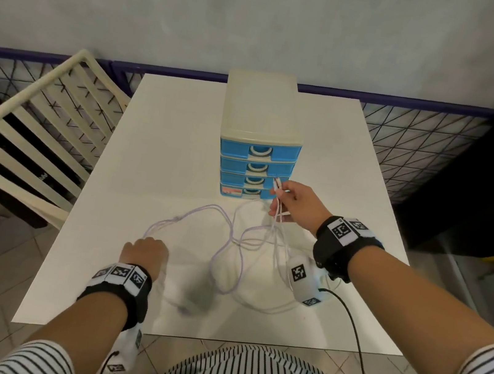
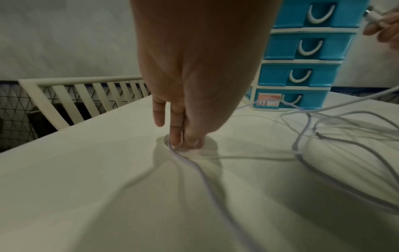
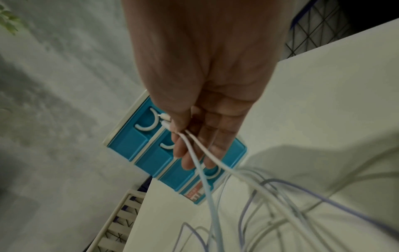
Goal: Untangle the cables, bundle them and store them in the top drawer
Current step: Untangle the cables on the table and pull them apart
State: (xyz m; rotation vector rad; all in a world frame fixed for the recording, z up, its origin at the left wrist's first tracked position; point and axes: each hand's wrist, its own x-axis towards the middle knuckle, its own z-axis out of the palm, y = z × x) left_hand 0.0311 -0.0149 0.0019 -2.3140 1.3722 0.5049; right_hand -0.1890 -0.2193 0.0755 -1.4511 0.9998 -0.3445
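While the right hand (image 1: 297,206) pinched two plug ends and the left hand (image 1: 144,254) pinned cables (image 1: 231,239) beneath its fingertips, pulling apart risked tightening the knot between them.

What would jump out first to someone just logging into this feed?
The tangle of pale cables sprawled over the white table, in front of the blue drawer unit whose four drawers are all closed. The right hand holds two cable ends up near the drawer fronts, while the left hand pinches a cable loop down at the table's near left.
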